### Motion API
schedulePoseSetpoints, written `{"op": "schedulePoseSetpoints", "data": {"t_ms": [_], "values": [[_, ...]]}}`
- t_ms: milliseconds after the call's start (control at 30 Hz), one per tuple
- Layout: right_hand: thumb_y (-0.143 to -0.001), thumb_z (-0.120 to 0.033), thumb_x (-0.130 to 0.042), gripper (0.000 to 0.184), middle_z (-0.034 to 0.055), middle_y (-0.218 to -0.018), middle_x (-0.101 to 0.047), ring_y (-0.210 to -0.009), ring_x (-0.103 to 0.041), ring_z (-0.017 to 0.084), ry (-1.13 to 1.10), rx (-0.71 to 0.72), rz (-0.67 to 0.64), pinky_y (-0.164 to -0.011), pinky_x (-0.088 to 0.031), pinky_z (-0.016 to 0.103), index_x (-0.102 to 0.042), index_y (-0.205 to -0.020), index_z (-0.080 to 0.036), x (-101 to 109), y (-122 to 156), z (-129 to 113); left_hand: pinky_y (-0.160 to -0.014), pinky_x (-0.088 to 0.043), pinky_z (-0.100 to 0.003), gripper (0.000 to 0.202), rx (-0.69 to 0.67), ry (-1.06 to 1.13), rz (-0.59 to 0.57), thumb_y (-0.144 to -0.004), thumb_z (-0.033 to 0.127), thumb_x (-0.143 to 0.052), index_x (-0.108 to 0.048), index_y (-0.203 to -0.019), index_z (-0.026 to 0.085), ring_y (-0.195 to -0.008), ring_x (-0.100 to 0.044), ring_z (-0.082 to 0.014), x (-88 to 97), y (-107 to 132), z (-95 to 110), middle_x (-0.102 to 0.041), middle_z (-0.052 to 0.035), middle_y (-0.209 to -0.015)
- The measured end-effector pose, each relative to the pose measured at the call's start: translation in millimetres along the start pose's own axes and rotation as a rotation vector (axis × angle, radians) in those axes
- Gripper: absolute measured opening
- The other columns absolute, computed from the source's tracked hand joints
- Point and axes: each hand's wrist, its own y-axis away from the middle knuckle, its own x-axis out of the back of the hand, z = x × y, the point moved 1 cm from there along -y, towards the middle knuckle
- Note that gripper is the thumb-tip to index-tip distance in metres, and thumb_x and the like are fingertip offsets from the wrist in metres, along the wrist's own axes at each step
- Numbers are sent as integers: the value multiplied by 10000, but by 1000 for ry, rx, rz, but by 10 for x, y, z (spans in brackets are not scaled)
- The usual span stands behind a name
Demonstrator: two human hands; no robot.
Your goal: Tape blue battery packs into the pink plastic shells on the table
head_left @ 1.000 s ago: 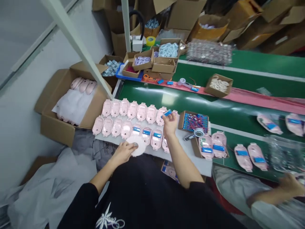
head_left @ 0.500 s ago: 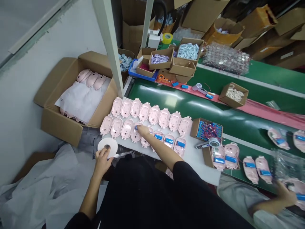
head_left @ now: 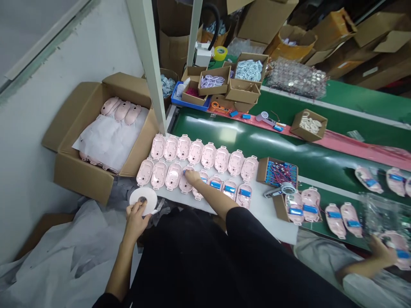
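My left hand [head_left: 136, 219] grips a roll of white tape [head_left: 151, 197] by its core, with a short loose end hanging off its right side. Stretched over the front row, my right hand [head_left: 192, 176] has its fingers closed down inside a pink plastic shell [head_left: 185, 186]. A bit of a blue battery [head_left: 184, 172] peeks out at those fingertips; the rest is hidden. To the right of that hand, several shells carry blue batteries, such as this battery [head_left: 230, 188]. Shells to its left, such as this pink shell [head_left: 173, 176], and those in the back row show no battery.
Left stands an open carton [head_left: 64, 171] of pink shells under white sheets. A small box of wired batteries [head_left: 261, 171] and a handheld fan [head_left: 281, 190] lie right. Behind runs a green conveyor [head_left: 199, 122]. A co-worker's hand [head_left: 382, 252] works at far right.
The view has shifted slightly. My right hand stays at the same shell, and my left hand still holds the tape roll, whose loose end now looks shorter.
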Motion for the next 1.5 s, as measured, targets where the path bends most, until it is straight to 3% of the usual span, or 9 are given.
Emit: {"op": "schedulePoseSetpoints", "data": {"t_ms": [167,300,467,733,967,1133,1233,1333,1500], "values": [[-1060,-522,-469,483,175,-1479,-553,-1354,-420,323,-80,-126,247,-1117,-328,447,-594,-1384,-186,-199,92,54,-969,-450,-456,467,10,17,6,-845,353,-671,-732,-1277,187,-1023,-531,-326,-72,-1,10,-697,-152,-1136],[-1054,-520,-441,471,143,-1479,-533,-1335,-387,336,-249,-268,385,-1093,-297,458,-596,-1405,-246,-489,65,46,-985,-445,-458,477,-29,5,-47,-851,348,-673,-721,-1297,185,-1043,-532,-319,-87,-23,17,-691,-145,-1171],[-1010,-432,-504,433,141,-1380,-594,-1289,-406,340,-366,-261,554,-1094,-287,439,-666,-1352,-222,-702,-53,44,-989,-434,-454,467,-64,-48,-76,-856,342,-670,-724,-1289,177,-1042,-531,-310,-16,-52,-13,-688,-147,-1176],[-1049,-381,-445,462,129,-1521,-525,-1391,-364,326,-313,-154,529,-1138,-226,450,-591,-1466,-246,-735,-43,46,-965,-426,-450,427,-99,-93,-54,-860,332,-669,-732,-1246,161,-1031,-537,-314,118,-117,92,-700,-151,-1161],[-999,-334,-555,512,108,-1589,-469,-1451,-331,314,-374,-166,418,-1181,-216,509,-529,-1509,-294,-368,143,-61,-1063,-400,-531,435,-322,-33,262,-916,435,-657,-649,-1236,141,-1165,-537,-362,161,-573,603,-680,-192,-1194],[-880,-226,-636,721,138,-1588,-443,-1371,-452,303,-830,-66,411,-1106,-391,457,-449,-1576,-251,-281,700,-53,-1175,-317,-633,520,-385,62,353,-925,444,-628,-539,-1315,111,-1347,-475,-397,108,-882,1094,-613,-229,-1289],[-930,-365,-631,630,121,-1420,-591,-986,-655,209,-1320,229,158,-778,-519,315,-485,-1534,-261,-258,1250,-16,-1225,-278,-632,484,-522,62,302,-950,289,-576,-489,-1385,94,-1364,-506,-355,85,-996,1420,-606,-232,-1328],[-891,-585,-708,561,80,-1097,-720,-656,-581,114,-1531,492,-78,-583,-424,232,-668,-1297,-200,-164,1787,121,-1274,-208,-617,473,-622,75,224,-946,106,-433,-498,-1413,138,-1340,-567,-290,32,-1092,1739,-630,-193,-1357],[-859,-619,-743,491,9,-721,-672,-655,-570,127,-1483,495,103,-644,-432,232,-756,-909,-131,-78,2322,630,-1261,-270,-635,524,-446,233,230,-918,240,-554,-507,-1437,187,-1416,-492,-343,-216,-1299,2195,-588,-186,-1439]]}}
